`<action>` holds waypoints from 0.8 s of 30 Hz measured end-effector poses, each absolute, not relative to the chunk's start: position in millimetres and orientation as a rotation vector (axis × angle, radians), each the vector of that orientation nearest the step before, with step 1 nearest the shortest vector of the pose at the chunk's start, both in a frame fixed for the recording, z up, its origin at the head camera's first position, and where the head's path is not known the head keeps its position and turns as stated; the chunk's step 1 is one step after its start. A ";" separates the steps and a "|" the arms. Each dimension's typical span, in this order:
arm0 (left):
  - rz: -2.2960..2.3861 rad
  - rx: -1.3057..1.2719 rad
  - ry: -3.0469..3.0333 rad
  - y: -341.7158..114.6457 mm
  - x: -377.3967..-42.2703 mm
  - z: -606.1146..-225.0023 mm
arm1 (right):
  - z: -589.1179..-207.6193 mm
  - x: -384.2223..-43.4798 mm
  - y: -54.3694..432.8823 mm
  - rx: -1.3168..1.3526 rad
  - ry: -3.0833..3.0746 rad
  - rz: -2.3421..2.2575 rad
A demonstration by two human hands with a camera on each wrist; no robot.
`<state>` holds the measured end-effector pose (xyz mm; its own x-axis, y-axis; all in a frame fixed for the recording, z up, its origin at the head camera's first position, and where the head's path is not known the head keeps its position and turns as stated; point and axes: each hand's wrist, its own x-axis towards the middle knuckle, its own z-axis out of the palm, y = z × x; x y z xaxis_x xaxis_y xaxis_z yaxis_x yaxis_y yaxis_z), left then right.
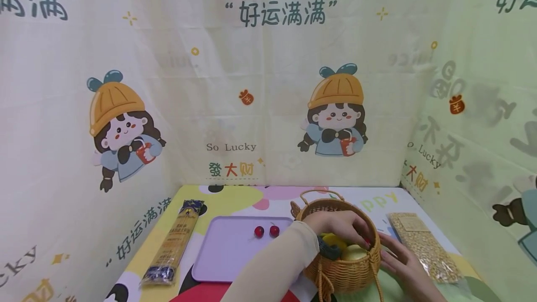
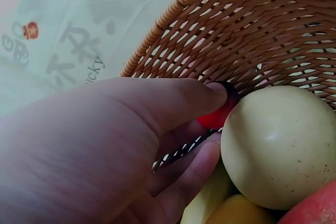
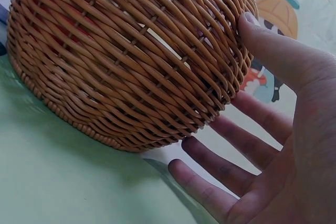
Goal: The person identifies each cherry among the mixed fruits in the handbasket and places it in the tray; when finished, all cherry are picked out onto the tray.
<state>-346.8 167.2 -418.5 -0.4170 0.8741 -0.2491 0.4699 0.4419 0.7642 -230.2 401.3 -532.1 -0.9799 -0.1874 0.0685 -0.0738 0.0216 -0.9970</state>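
In the head view a brown wicker basket (image 1: 346, 275) stands at the right of the table. My left hand (image 1: 341, 225) reaches down into it. The left wrist view shows its thumb and fingers pinching a red cherry (image 2: 212, 116) beside a pale round fruit (image 2: 278, 145), close to the woven wall. A yellow-orange fruit (image 2: 240, 211) and a red fruit (image 2: 317, 205) lie lower in the basket. Against the basket's outer right side rests my right hand (image 1: 403, 264), fingers spread, its thumb touching the weave in the right wrist view.
A lilac tray (image 1: 226, 250) left of the basket carries two cherries (image 1: 259, 231). A pasta packet (image 1: 176, 241) lies at the far left, a clear bag of pale kernels (image 1: 425, 248) at the right. Printed cloth walls (image 1: 235, 73) enclose the table. The basket handle (image 1: 320, 191) rises at the back.
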 end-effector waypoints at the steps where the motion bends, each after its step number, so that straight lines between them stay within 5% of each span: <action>1: 0.801 1.120 2.054 168.1 -346.5 -418.9 | -531.9 -230.3 401.2 -0.275 2.182 -2.129; 24: 0.996 1.084 2.173 131.6 -351.5 -402.5 | -534.1 -232.0 398.1 -0.253 2.211 -2.149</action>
<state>-351.5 131.6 -402.5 -0.5502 0.8269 -0.1158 0.4517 0.4114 0.7916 -232.0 398.1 -534.1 -0.9854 -0.1504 0.0794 -0.0837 0.0223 -0.9962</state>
